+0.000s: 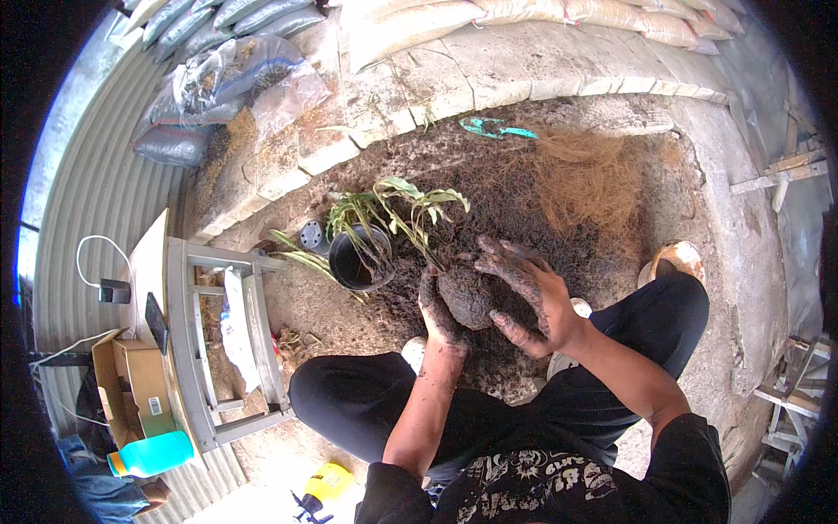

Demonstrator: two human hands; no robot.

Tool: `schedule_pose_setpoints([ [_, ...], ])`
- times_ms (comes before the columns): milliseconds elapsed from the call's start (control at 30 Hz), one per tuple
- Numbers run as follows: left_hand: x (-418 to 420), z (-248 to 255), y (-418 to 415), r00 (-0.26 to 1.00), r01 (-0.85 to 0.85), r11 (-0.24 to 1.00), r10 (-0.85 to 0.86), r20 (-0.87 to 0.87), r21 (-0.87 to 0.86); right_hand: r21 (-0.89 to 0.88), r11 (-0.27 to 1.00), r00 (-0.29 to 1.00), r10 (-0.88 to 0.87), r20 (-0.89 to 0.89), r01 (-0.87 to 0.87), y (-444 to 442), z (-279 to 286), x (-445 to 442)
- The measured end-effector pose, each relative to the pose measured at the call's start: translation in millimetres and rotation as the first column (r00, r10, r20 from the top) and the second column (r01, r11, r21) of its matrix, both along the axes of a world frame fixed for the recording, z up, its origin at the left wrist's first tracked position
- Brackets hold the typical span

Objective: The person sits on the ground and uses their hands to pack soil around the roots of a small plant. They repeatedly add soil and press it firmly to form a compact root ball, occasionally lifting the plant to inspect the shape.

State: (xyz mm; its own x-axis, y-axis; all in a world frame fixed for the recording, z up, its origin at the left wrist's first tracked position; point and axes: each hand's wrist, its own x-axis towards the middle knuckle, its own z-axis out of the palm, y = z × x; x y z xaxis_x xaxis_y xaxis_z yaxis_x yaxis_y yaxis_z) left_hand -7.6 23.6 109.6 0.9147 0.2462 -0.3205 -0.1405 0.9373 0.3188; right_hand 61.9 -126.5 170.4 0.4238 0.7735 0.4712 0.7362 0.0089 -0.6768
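Observation:
A round ball of dark soil (465, 298) at the base of a leafy plant (419, 223) rests against my left hand (442, 314), which cups it from the left and below. My right hand (527, 295), smeared with soil, is spread at the ball's right side, fingers apart; whether its fingertips touch the ball I cannot tell. The plant's stems lean up and to the left. Just left stands a black plastic pot (340, 262) with more drooping plants over it. Loose dark soil (504, 196) covers the ground around and beneath both hands.
Brown fibre (589, 183) and a turquoise hand trowel (497, 128) lie beyond the soil. A small grey pot (314, 234) is beside the black one. On the left stands a table (177, 340) with a cardboard box (141, 386). Filled sacks (524, 10) line the back; a yellow sprayer (327, 483) is near.

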Motion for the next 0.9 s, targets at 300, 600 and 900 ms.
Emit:
schedule_pose_setpoints([
  [300, -2.3, 1.4, -1.5, 1.0, -0.009, 0.999, 0.009, -0.013, -0.044, 0.042, 0.999, 0.999, 0.022, -0.035, -0.021, 2.1, 2.2, -1.7],
  [600, -0.5, 6.7, -2.4, 1.0, 0.005, 0.999, -0.005, 0.005, -0.047, 0.053, 0.997, 0.999, -0.05, -0.004, 0.05, 0.3, 0.8, 0.4],
  [900, -0.3, 11.8, -3.2, 1.0, -0.001, 0.999, 0.002, 0.021, -0.047, 0.082, 0.996, 0.998, -0.042, 0.048, 0.038, -1.8, -0.9, 2.9],
])
